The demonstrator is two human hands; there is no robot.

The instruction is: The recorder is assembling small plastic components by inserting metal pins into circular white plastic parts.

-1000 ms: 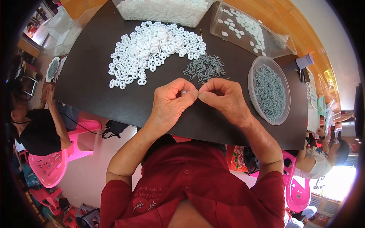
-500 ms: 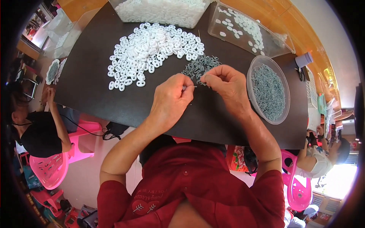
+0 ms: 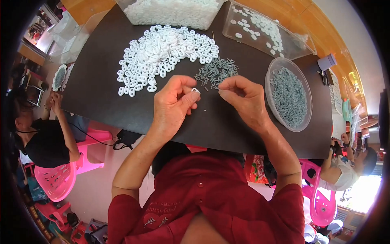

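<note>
My left hand (image 3: 171,106) pinches a small white oval plastic piece (image 3: 196,90) between thumb and fingers, above the near side of the dark table. Facing it, my right hand (image 3: 248,101) has thumb and forefinger together at the near edge of a small pile of grey screws (image 3: 218,70). Whatever those fingertips hold, if anything, is too small to make out. Beyond my left hand spreads a large heap of white two-holed oval pieces (image 3: 162,51). A round clear tub full of grey screws (image 3: 289,97) stands to the right of my right hand.
At the table's far side stand a clear bin heaped with white pieces (image 3: 174,16) and a shallow clear tray (image 3: 290,46) with more. A lilac cup (image 3: 326,62) is at the right edge. Other people sit left and right, near pink chairs (image 3: 57,181).
My left hand has drawn back slightly leftward and turned, so the white piece now shows in its grip. My right hand has shifted a little, staying beside the screw pile.
</note>
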